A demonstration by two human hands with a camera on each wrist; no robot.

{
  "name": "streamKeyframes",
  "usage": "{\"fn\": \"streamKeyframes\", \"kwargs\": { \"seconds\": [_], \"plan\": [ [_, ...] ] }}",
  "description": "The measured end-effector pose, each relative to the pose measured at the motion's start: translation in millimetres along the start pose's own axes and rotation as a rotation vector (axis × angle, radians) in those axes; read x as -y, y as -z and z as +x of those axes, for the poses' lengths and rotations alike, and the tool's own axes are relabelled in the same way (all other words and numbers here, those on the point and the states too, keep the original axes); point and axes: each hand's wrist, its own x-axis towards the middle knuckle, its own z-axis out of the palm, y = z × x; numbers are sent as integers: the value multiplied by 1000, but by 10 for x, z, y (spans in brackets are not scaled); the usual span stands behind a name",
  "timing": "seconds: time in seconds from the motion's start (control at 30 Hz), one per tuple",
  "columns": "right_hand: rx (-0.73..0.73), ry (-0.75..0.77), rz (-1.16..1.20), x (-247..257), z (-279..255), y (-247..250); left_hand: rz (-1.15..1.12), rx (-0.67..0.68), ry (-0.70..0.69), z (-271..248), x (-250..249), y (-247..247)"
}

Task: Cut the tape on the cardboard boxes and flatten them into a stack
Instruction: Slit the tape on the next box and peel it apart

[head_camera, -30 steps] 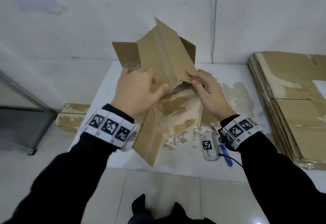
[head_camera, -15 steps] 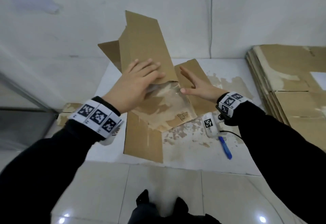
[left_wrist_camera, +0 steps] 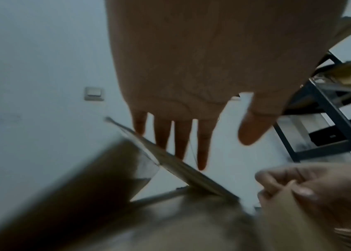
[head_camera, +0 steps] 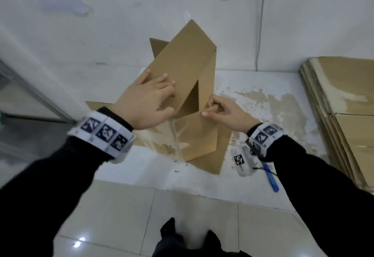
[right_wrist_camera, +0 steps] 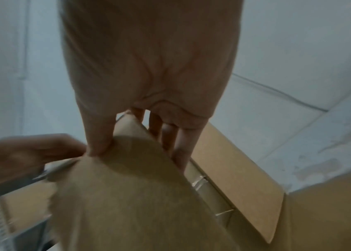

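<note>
I have the opened cardboard box (head_camera: 182,70) standing tilted on the white worktop (head_camera: 263,87), its long panel rising toward the far wall and its lower flaps spread flat near me. My left hand (head_camera: 145,99) lies flat on the outer face of that tall panel, fingers (left_wrist_camera: 181,139) straight and spread, pressing rather than gripping. My right hand (head_camera: 220,111) is just to the right of it, at the box's open mouth, thumb and curled fingers pinching the edge of a flap; the right wrist view shows the thumb on one side of the cardboard and the fingers (right_wrist_camera: 178,149) behind it. A strip of clear tape (head_camera: 176,141) hangs off the near flap.

To the right of the box, near my right wrist, a small white device with a black-and-white marker (head_camera: 242,161) lies on the worktop, with a blue-handled cutter (head_camera: 271,180) beside it. Further right, a stack of flattened cardboard (head_camera: 344,99) lies along the worktop's right edge.
</note>
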Motion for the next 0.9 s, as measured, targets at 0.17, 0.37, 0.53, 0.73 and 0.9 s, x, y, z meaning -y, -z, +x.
{"fn": "streamKeyframes", "kwargs": {
  "seconds": [0.17,0.37,0.53,0.73,0.9],
  "plan": [
    [285,46,104,258,-600,-344,51,-190,148,-82,-418,-510],
    [-287,-273,-99,-60,288,-53,67,-278,116,-169,-395,-637],
    [-347,-384,-438,-113,1038,-195,65,-305,122,-255,-436,-665],
    [-396,-331,-567,-332,609,101,33,-352,131,-275,-413,-686],
    [-605,-427,-210,-697,474,689,30,-417,91,-235,-479,-781]
  ]
}}
